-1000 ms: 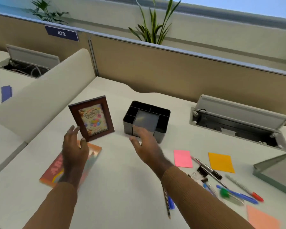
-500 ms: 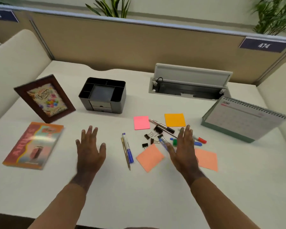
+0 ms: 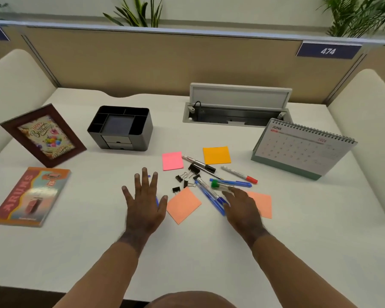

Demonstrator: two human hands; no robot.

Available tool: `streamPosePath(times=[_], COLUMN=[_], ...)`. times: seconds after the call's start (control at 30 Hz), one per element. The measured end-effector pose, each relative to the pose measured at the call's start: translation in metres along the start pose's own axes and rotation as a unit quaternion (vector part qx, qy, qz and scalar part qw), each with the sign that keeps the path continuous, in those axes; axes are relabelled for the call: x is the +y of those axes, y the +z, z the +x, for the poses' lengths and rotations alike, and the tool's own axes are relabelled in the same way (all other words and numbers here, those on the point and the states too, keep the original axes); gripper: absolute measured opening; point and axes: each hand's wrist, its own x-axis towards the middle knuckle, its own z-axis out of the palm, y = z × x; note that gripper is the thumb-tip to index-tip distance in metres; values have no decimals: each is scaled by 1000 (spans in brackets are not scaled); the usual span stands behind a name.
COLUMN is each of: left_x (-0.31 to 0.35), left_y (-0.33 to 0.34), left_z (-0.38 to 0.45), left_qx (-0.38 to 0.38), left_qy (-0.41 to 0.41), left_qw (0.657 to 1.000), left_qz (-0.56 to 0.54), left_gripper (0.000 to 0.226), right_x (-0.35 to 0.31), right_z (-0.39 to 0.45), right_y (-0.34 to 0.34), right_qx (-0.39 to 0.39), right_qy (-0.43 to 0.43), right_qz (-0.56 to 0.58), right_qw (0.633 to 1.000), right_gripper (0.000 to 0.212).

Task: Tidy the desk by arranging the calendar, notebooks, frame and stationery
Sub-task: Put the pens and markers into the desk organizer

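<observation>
My left hand (image 3: pixel 145 201) lies flat with fingers spread over two pens, which it mostly hides. My right hand (image 3: pixel 242 207) reaches over the blue pens (image 3: pixel 209 194) and a peach sticky note (image 3: pixel 261 202), fingers apart, holding nothing. Black binder clips (image 3: pixel 187 176), a green-capped marker (image 3: pixel 220 185), a red-tipped marker (image 3: pixel 239 174) and a black pen (image 3: pixel 199 162) lie scattered mid-desk. The brown picture frame (image 3: pixel 42 135) stands at the left, with the notebook (image 3: pixel 30 195) flat in front of it. The desk calendar (image 3: pixel 302 148) stands at the right.
A dark desk organizer (image 3: pixel 120 128) with small drawers stands behind my left hand. Pink (image 3: pixel 172 160), orange (image 3: pixel 216 154) and peach (image 3: pixel 183 204) sticky notes lie flat. An open cable hatch (image 3: pixel 238 105) sits at the back. Cream dividers flank the white desk (image 3: pixel 87 241).
The view swung from the frame and organizer to the desk's middle. Both hands moved right; the left now covers the two pens, and the right came down on the blue pens.
</observation>
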Motion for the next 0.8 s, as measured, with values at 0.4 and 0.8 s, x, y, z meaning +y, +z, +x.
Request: streamPosePath(times=[0.4,0.8], left_x=[-4,-4], left_y=[-17,-30], left_z=[-17,-7], left_qx=[-5,-23], left_qy=[-20,17], left_qw=[997,957], left_qz=[-80,-289], left_gripper=[70,62], right_x=[-29,-46], right_z=[16,27], right_y=[-4,-14], right_qx=[4,-27], right_qy=[18,83], right_qz=[-26,275], right_qw=[999,957], right_gripper=[27,34])
